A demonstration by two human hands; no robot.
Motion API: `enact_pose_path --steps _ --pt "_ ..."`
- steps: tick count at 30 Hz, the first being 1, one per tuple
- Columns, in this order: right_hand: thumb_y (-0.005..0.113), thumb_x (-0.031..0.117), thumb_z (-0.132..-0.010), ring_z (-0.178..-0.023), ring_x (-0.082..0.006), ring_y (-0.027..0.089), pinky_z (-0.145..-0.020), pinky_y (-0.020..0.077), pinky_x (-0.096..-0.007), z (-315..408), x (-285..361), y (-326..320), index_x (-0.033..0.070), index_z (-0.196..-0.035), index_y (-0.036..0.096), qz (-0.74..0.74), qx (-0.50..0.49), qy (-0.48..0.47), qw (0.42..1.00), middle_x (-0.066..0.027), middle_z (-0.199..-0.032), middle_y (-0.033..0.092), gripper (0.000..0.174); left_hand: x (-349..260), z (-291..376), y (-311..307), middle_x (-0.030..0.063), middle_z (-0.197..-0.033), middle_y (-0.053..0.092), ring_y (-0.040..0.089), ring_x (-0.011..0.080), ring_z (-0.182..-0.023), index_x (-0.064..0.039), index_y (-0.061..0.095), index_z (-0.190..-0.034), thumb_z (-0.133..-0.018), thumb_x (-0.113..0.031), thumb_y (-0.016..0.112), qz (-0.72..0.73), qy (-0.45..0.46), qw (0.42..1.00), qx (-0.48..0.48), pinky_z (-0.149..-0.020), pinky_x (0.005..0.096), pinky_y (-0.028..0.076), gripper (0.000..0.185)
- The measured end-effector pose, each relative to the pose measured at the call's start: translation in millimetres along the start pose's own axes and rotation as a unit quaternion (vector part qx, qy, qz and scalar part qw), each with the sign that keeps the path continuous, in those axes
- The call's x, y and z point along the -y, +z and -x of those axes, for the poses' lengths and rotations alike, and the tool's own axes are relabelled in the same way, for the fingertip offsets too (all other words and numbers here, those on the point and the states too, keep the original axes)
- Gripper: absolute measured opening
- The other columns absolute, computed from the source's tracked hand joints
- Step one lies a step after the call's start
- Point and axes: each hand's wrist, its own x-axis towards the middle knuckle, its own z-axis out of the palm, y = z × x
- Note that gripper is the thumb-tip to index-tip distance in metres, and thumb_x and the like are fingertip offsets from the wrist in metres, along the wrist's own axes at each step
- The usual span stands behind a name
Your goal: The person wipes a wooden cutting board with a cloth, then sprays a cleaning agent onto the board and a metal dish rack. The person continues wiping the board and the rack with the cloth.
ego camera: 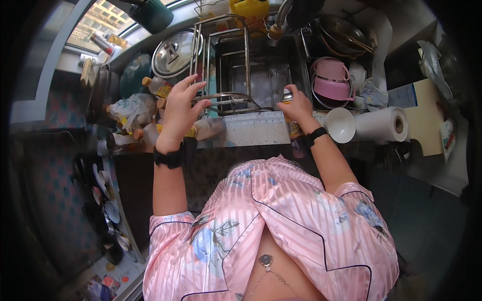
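My right hand (299, 105) is wrapped around an aerosol spray can (295, 129), held upright at the front edge of the sink (269, 81). The index finger lies near its nozzle. A metal wire rack (246, 60) stands over the left part of the basin. Beside the rack's left end is my left hand (184, 103), its fingers spread and holding nothing; whether a fingertip touches the rack I cannot tell. Several bottles, one a capped bottle (152, 84), crowd the counter around that hand.
Left of the rack leans a glass pot lid (175, 54). Above the basin is a faucet (276, 30), near a yellow jug (250, 11). To the right are pink containers (331, 82) in a pot, a wok (344, 34), a white bowl (340, 126) and a plastic-film roll (380, 124).
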Motion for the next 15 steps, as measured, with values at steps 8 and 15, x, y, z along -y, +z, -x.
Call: enact_pose_path --steps 8,15 --pt "0.076 0.038 -0.070 -0.100 -0.0377 0.067 -0.084 0.0538 -0.0461 -29.1 -10.1 39.9 0.021 -0.123 0.055 0.076 0.095 0.045 0.992 -0.0166 -0.104 0.069 0.059 -24.9 24.6 -37.8 0.0118 -0.124 0.067 0.063 0.0312 -0.111 -0.005 0.071 -0.111 -0.080 -0.006 0.076 0.082 -0.037 0.995 -0.045 -0.094 0.0389 0.049 0.032" --pt "0.074 0.033 -0.068 -0.099 -0.0369 0.068 -0.081 0.0541 -0.0459 -44.1 -0.5 56.2 0.021 -0.117 0.056 0.094 0.094 0.102 0.986 -0.0151 -0.102 0.070 0.053 13.0 28.5 -50.0 0.0106 -0.115 0.071 0.065 0.0298 -0.104 -0.003 0.072 -0.106 -0.081 -0.001 0.074 0.117 -0.024 0.989 -0.089 -0.088 0.0369 0.051 0.025"
